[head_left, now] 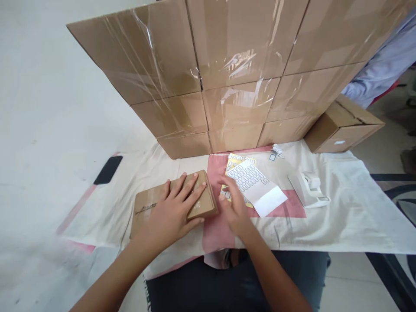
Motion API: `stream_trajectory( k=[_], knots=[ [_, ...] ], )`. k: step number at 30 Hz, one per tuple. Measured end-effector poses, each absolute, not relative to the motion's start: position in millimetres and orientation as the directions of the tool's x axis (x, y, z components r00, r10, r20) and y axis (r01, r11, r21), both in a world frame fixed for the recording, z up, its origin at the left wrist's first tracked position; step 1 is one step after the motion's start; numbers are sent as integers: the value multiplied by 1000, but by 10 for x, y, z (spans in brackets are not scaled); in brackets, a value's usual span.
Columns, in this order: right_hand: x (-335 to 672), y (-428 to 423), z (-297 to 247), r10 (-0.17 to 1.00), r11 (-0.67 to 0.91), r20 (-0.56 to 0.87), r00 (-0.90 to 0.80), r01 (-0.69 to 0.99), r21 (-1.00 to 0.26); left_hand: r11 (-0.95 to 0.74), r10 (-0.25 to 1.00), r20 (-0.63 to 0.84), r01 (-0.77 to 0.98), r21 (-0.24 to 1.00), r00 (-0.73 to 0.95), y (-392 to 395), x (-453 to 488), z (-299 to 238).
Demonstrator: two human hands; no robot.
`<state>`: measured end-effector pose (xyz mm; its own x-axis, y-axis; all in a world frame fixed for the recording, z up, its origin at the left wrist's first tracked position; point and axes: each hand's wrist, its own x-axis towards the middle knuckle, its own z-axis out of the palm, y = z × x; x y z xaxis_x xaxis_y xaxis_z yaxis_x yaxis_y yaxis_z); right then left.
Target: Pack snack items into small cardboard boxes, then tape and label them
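My left hand (173, 210) lies flat with spread fingers on top of a small cardboard box (141, 201), which has dark handwriting near its left end. Just off the box's right end is my right hand (235, 212), thumb and forefinger apart, with nothing visible between them. Its other fingers are partly hidden. Close beside it, a white label sheet (269, 199) with rows of small outlined stickers overlaps a yellow-backed label sheet (242, 158). A white tape dispenser (307, 190) stands farther right on the cloth.
Large cardboard boxes (238, 104) wrapped in clear film rise along the back of the cloth-covered table (344, 216). Another carton (354, 136) stands at the back right, near a person's sleeve (383, 60). A black phone (108, 170) lies left; crumpled paper (277, 150) lies behind the sheets.
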<state>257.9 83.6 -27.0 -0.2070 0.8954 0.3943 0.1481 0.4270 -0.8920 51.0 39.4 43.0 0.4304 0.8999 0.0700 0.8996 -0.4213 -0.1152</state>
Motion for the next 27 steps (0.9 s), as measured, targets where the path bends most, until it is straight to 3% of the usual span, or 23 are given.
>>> stream_trajectory(
  k=[3, 6, 8, 10, 13, 16, 20, 23, 27],
  knots=[
    [3012, 1201, -257, 953, 295, 290, -83, 455, -840, -505, 856, 99, 861, -53, 508, 418, 320, 419],
    [3366, 1549, -210, 1000, 21, 24, -7, 790, -613, -521, 845, 139, 853, -9, 517, 429, 272, 417],
    [3449, 1683, -196, 989, -98, -140, 42, 902, -421, -527, 841, 152, 850, 9, 519, 443, 281, 411],
    [3442, 1740, -211, 979, -126, -194, 63, 936, -329, -535, 835, 163, 845, 20, 525, 477, 278, 414],
    [3411, 1759, -228, 967, -186, -243, 74, 858, -479, -576, 800, 225, 817, 30, 556, 537, 206, 451],
    [3450, 1755, -160, 943, -224, -333, -17, 707, -670, -644, 710, 378, 765, 8, 594, 521, 124, 470],
    [3532, 1646, -22, 951, -185, -252, -180, 320, -929, -710, 506, 662, 703, -44, 552, 384, 377, 278],
    [3559, 1487, 18, 971, -141, -162, -179, 124, -982, -819, 450, 662, 573, 37, 599, 401, 949, 29],
    [3605, 1291, 55, 961, -42, -65, -270, 91, -995, -738, 496, 731, 671, 70, 468, 709, 1734, -175]
  ],
)
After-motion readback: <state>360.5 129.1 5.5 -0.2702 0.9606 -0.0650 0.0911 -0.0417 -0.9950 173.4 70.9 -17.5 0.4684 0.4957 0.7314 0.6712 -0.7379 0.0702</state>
